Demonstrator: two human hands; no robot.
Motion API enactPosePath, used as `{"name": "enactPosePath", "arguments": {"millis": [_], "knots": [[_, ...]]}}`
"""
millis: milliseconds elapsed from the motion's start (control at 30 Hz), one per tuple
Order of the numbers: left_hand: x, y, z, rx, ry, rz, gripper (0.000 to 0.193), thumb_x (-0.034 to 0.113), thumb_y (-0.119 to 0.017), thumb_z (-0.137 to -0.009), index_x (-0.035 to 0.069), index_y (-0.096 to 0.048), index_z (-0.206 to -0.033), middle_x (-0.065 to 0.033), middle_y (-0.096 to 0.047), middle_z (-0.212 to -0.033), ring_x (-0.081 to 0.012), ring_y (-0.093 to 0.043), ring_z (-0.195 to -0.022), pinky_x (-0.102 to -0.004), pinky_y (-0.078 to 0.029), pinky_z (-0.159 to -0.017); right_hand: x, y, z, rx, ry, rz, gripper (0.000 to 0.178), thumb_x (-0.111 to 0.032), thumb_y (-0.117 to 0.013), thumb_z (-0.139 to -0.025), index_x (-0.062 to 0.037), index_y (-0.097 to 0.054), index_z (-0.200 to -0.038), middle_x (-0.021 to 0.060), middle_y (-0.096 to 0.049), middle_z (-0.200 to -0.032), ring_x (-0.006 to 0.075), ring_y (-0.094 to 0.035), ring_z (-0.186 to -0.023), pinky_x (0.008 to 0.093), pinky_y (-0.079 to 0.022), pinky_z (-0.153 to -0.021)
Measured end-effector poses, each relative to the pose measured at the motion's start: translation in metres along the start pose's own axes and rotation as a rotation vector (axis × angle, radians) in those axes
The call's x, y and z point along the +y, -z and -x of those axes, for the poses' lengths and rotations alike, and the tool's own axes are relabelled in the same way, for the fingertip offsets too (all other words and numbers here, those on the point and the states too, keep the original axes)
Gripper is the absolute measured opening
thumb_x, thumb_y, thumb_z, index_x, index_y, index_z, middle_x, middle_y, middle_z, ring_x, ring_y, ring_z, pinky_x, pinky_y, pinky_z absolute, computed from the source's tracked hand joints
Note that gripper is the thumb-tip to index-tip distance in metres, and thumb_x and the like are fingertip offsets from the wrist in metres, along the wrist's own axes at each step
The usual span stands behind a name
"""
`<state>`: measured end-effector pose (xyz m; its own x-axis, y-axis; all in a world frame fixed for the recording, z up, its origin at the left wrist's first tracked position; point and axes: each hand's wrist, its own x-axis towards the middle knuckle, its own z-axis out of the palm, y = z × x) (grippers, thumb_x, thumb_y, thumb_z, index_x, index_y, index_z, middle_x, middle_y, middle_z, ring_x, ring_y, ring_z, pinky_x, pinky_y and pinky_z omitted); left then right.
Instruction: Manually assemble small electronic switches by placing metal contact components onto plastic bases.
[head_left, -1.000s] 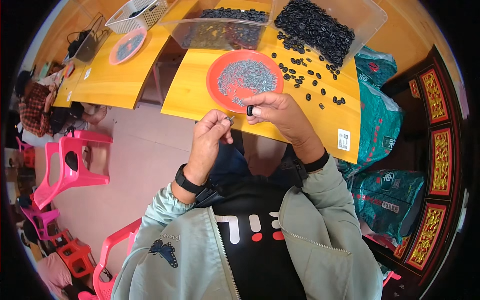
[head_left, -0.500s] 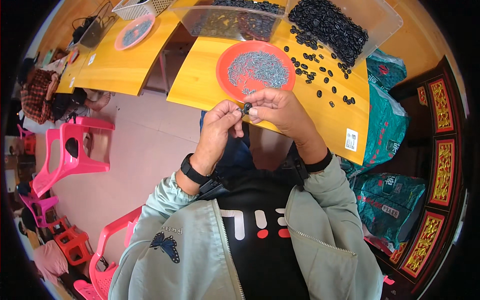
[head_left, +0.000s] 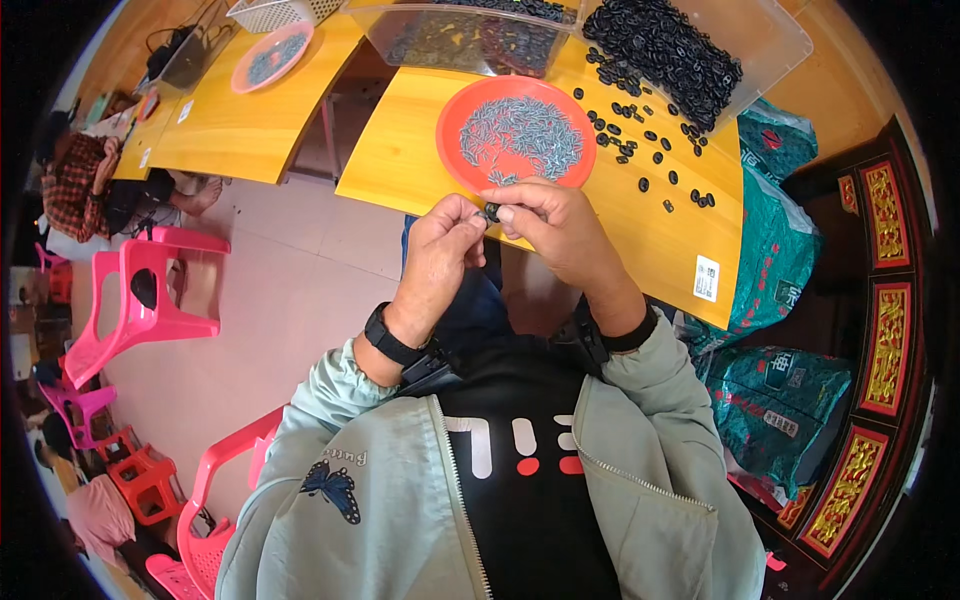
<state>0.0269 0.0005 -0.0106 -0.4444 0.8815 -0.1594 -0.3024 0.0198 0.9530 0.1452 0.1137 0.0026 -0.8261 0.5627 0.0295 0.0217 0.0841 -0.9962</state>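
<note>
Black oval piece [head_left: 492,211] pinched in my right hand [head_left: 565,230], something small [head_left: 486,221] in my left hand [head_left: 438,245] — likely fitting, needing alignment.

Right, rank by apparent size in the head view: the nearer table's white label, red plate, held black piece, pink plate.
Largest to smallest:
Red plate
Pink plate, farther off
White label
Black piece, partly hidden

"Where does the view look from?"
"The wearer's head, facing steeply down through a round fisheye: jacket [head_left: 650,480] near, at bottom; left hand [head_left: 440,245] and right hand [head_left: 568,232] just above centre; yellow table [head_left: 395,150] beyond."
</note>
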Motion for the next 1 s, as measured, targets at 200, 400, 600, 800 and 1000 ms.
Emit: {"name": "enactPosePath", "arguments": {"millis": [200, 400, 600, 800, 1000], "knots": [[-0.001, 0.000, 0.000, -0.007, 0.017, -0.027, 0.011, 0.011, -0.049, -0.088, 0.005, -0.050, -0.079, -0.0007, -0.049, -0.062, -0.0087, -0.047, -0.054, -0.0213, -0.039, -0.052, -0.002, -0.001, 0.001, 0.059, 0.189, 0.246, 0.019, -0.004, -0.056, -0.079, 0.0020, -0.066, -0.095, 0.0145, -0.062, -0.083, 0.0259, -0.060, -0.077, 0.0319, -0.046, -0.071], [-0.002, 0.000, 0.000, 0.003, 0.010, -0.055, 0.011, 0.012, -0.048, -0.088, 0.006, -0.049, -0.079, -0.0013, -0.049, -0.062, -0.0101, -0.048, -0.056, -0.0223, -0.039, -0.053, 0.000, 0.000, 0.001, 0.009, 0.223, 0.328, 0.021, -0.003, -0.053, -0.084, 0.0024, -0.064, -0.101, 0.0085, -0.059, -0.086, 0.0144, -0.057, -0.078, 0.0254, -0.045, -0.069], [-0.001, 0.000, 0.000, 0.011, 0.012, -0.060, 0.013, 0.012, -0.048, -0.088, 0.006, -0.048, -0.076, -0.0013, -0.049, -0.062, -0.0099, -0.048, -0.054, -0.0222, -0.040, -0.053, 0.000, -0.002, 0.002, -0.004, 0.154, 0.228, 0.022, -0.004, -0.055, -0.084, 0.0027, -0.062, -0.104, 0.0063, -0.061, -0.087, 0.0122, -0.058, -0.076, 0.0242, -0.046, -0.069], [-0.003, 0.000, -0.002, 0.019, 0.048, 0.050, 0.014, 0.013, -0.048, -0.089, 0.007, -0.049, -0.076, -0.0018, -0.052, -0.061, -0.0108, -0.049, -0.052, -0.0221, -0.039, -0.052, 0.014, -0.009, 0.005, 0.064, 0.068, -0.001, 0.024, 0.001, -0.058, -0.083, 0.0030, -0.058, -0.107, 0.0062, -0.063, -0.092, 0.0102, -0.060, -0.081, 0.0229, -0.048, -0.072], [-0.004, -0.002, 0.000, 0.041, 0.094, 0.136, 0.013, 0.012, -0.048, -0.088, 0.004, -0.052, -0.078, -0.0020, -0.052, -0.060, -0.0091, -0.048, -0.049, -0.0202, -0.039, -0.047, 0.016, -0.017, 0.007, 0.076, 0.127, 0.077, 0.026, 0.005, -0.058, -0.081, 0.0047, -0.058, -0.107, 0.0045, -0.057, -0.091, 0.0093, -0.058, -0.080, 0.0213, -0.048, -0.071]]}}
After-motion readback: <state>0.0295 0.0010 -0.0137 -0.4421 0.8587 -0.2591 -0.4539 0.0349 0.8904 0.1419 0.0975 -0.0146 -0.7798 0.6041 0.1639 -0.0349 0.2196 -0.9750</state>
